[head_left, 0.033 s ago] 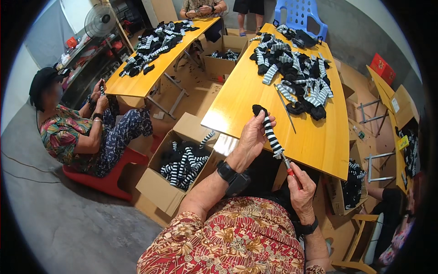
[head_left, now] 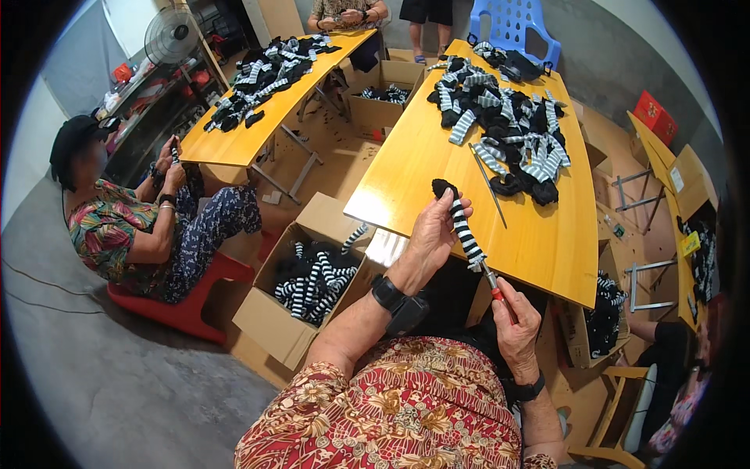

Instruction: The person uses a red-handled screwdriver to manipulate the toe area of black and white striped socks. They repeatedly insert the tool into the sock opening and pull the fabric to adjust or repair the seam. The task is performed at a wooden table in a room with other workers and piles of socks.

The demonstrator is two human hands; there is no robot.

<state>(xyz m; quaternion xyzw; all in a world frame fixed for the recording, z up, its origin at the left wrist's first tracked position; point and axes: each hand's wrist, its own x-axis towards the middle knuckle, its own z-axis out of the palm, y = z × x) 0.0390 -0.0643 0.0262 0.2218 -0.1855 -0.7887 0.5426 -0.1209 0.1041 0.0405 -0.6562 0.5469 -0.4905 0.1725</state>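
My left hand (head_left: 435, 228) is closed round the upper part of a narrow black-and-white striped knit tube (head_left: 462, 228) with a solid black end, which sticks out above my fingers. A metal-shafted tool with a red handle (head_left: 498, 295) meets the tube's lower, ragged end. My right hand (head_left: 517, 322) grips that handle, with the palm side hidden. I cannot tell how far the shaft reaches inside. Past my hands, a heap of black and grey-and-white striped knit pieces (head_left: 539, 156) covers part of the yellow table (head_left: 406, 176). A thin metal rod (head_left: 489, 187) lies beside the heap.
An open cardboard box (head_left: 269, 320) of striped tubes stands at my left, another box (head_left: 574, 336) at my right. A person (head_left: 117, 227) sits on a red stool (head_left: 168, 313) by a second yellow table (head_left: 211, 148). A blue plastic chair (head_left: 512, 27) stands at the far end.
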